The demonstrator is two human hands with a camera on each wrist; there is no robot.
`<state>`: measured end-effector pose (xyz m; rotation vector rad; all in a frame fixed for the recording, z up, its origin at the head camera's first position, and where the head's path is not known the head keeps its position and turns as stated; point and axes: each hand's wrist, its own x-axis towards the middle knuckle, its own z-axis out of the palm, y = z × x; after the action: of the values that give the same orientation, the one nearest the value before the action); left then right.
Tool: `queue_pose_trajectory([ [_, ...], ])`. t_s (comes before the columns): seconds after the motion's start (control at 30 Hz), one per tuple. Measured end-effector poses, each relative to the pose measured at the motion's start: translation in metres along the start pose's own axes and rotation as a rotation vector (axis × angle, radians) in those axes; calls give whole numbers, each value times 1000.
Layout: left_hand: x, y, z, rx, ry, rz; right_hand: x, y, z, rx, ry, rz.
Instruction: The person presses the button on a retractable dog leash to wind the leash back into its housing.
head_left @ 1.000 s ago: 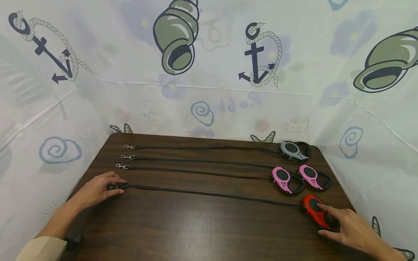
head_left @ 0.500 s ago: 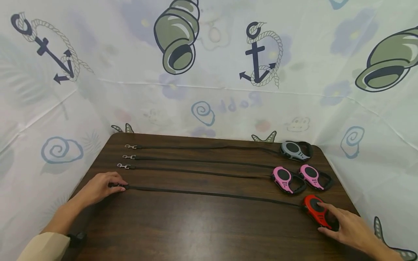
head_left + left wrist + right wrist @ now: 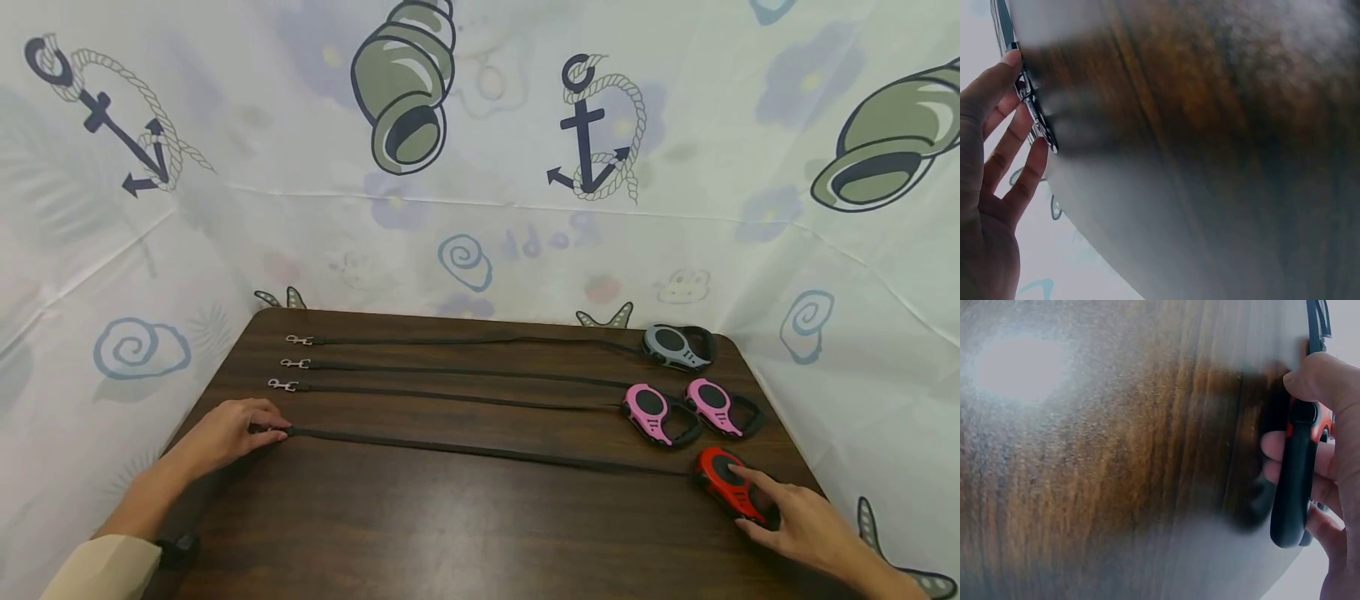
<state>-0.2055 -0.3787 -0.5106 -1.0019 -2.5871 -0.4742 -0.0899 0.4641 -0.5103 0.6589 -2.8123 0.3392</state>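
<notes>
A red retractable dog leash [image 3: 707,463] lies at the right of the table, its black strap [image 3: 487,452] drawn out straight to the left. My right hand [image 3: 813,529] grips it, index finger on the casing; in the right wrist view the fingers curl through its black handle [image 3: 1294,487]. At the strap's other end, my left hand [image 3: 225,433] pinches the metal clip [image 3: 1035,115] between thumb and fingers, which mostly hide it in the head view. Behind lie two pink retractable leashes [image 3: 647,402] and a grey one [image 3: 665,344], straps stretched leftward.
The three other clips, such as the nearest one [image 3: 283,384], sit in a rough column at the left. A dark wooden table [image 3: 420,533] carries everything. White printed cloth [image 3: 510,250] closes in the back and both sides.
My left fingers have closed further over the clip, which showed more a second ago. The strap now shows slightly wider along its length. The right hand stays on the red leash.
</notes>
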Motion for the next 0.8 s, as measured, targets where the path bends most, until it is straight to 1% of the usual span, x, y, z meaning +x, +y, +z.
queue_pose_trajectory([
  [0.2,3,0,-1,37,0,40,0,5,0,104,-35,0],
  [0.3,4,1,-2,48,-18,30,0,6,-1,134,-36,-3],
  [0.43,5,3,-3,64,-48,10,0,6,-2,147,-33,7],
  [0.63,7,4,-2,81,-50,8,1,4,-5,152,4,42],
  [0.73,8,3,-1,98,-32,19,4,2,-8,170,22,80],
  [0.8,8,3,0,102,-34,9,5,0,-10,197,26,115],
])
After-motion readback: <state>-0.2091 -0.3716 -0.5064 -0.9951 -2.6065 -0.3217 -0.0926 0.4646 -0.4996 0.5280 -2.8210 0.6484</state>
